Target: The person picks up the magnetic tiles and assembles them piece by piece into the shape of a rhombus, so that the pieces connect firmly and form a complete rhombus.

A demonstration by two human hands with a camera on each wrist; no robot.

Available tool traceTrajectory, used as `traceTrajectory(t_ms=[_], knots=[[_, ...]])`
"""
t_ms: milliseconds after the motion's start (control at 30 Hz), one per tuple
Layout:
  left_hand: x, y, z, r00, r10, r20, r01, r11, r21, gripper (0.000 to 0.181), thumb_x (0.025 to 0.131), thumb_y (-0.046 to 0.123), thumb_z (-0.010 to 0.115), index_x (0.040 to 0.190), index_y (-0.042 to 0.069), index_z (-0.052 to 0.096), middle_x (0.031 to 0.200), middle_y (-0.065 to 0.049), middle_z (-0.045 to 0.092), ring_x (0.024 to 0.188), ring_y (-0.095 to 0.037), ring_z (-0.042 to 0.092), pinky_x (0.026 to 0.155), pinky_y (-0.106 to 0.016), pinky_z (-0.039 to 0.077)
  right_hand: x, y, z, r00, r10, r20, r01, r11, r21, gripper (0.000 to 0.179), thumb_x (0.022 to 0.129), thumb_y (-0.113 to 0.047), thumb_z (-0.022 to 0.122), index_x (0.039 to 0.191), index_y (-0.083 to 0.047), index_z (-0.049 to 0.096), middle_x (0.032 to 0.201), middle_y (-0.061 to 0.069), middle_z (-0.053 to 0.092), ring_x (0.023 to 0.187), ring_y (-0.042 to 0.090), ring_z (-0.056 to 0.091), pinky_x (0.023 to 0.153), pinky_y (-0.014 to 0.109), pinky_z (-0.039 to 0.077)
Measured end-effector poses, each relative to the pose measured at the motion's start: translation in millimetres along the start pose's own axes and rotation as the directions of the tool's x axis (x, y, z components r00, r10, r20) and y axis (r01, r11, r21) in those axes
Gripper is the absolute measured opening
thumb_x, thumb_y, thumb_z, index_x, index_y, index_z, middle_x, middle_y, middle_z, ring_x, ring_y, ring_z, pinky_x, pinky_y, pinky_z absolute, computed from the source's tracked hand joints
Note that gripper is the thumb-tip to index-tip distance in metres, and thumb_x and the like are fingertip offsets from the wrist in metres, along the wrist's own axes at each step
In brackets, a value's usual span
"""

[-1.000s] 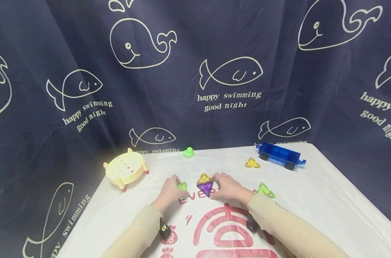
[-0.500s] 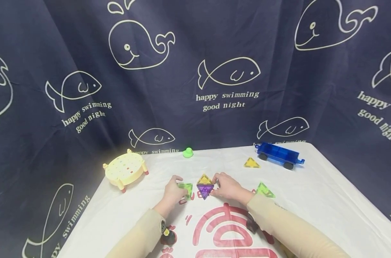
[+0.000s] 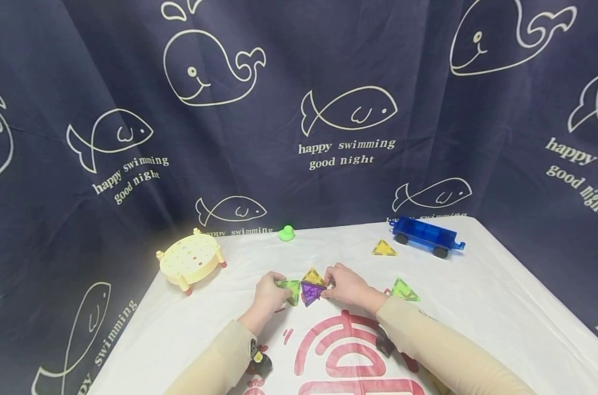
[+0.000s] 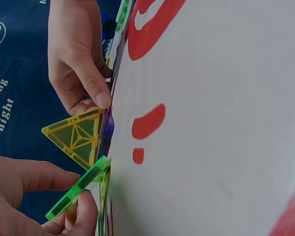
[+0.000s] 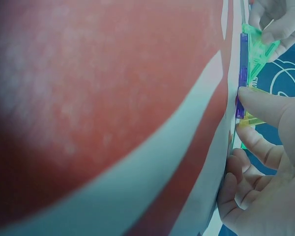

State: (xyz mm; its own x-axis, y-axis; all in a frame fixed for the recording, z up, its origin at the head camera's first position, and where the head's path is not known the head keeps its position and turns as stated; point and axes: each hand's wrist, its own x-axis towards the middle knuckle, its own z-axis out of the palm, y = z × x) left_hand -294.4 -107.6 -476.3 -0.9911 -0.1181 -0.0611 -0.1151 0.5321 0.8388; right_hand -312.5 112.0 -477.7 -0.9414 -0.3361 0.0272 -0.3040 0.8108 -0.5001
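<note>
Between the left hand's [image 3: 270, 295] thumb and fingers is a green triangular magnetic tile [image 3: 293, 291], tilted in the left wrist view. Its corner reaches the left end of a joined pair: a purple triangular magnetic tile [image 3: 310, 294] lying low on the cloth and a yellow triangular magnetic tile [image 4: 76, 137] standing up from it. Whether green and purple touch is hard to tell. The right hand [image 3: 348, 285] pinches the pair's right corner, its thumb on the purple tile [image 5: 241, 73] and index finger by the yellow one. Its other fingers curl near the cloth.
Back right, a blue toy wagon [image 3: 427, 235] stands near a loose yellow triangular tile [image 3: 384, 249]. Another green triangular tile [image 3: 404, 291] lies beside the right forearm. A green toy duck [image 3: 286, 234] sits at the back edge, and a pale yellow round legged toy [image 3: 190, 258] at left.
The left hand has brought the green tile rightward, up to the purple and yellow pair, turning it on the way. The right hand stays at the pair, which has tipped slightly.
</note>
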Motion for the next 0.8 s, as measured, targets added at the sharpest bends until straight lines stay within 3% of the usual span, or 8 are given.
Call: traceTrajectory(t_ms=[200, 533, 800], knots=[[-3.5, 4.3, -0.4, 0.999, 0.006, 0.041, -0.004, 0.999, -0.035, 0.041, 0.075, -0.002, 0.076, 0.113, -0.004, 0.061, 0.092, -0.013, 0.063, 0.07, -0.022, 0.066, 0.055, -0.034, 0.059, -0.1, -0.1, 0.0, 1.0, -0.023, -0.008, 0.023, 1.0, 0.001, 0.029, 0.082, -0.023, 0.086, 0.081, -0.014, 0.059, 0.085, 0.0, 0.049, 0.075, 0.014, 0.05, 0.069, 0.033, 0.048], [-3.1, 4.9, 2.1, 0.994, 0.037, 0.101, -0.03, 0.997, -0.07, 0.043, 0.077, -0.002, 0.076, 0.118, -0.003, 0.062, 0.093, -0.01, 0.066, 0.067, -0.018, 0.068, 0.056, -0.034, 0.059, -1.1, -1.4, -0.5, 1.0, -0.017, 0.004, 0.017, 1.0, -0.004, 0.028, 0.082, -0.024, 0.087, 0.082, -0.014, 0.06, 0.085, 0.0, 0.05, 0.075, 0.014, 0.049, 0.069, 0.032, 0.047], [3.3, 3.9, 3.7, 0.972, 0.122, 0.201, -0.099, 0.988, -0.119, 0.046, 0.08, 0.002, 0.082, 0.122, -0.004, 0.063, 0.109, -0.016, 0.069, 0.074, -0.02, 0.07, 0.059, -0.033, 0.059, -0.5, -2.2, -0.9, 1.0, -0.008, 0.012, 0.008, 1.0, -0.003, 0.028, 0.082, -0.025, 0.086, 0.083, -0.015, 0.06, 0.086, 0.0, 0.05, 0.076, 0.014, 0.049, 0.068, 0.032, 0.047]])
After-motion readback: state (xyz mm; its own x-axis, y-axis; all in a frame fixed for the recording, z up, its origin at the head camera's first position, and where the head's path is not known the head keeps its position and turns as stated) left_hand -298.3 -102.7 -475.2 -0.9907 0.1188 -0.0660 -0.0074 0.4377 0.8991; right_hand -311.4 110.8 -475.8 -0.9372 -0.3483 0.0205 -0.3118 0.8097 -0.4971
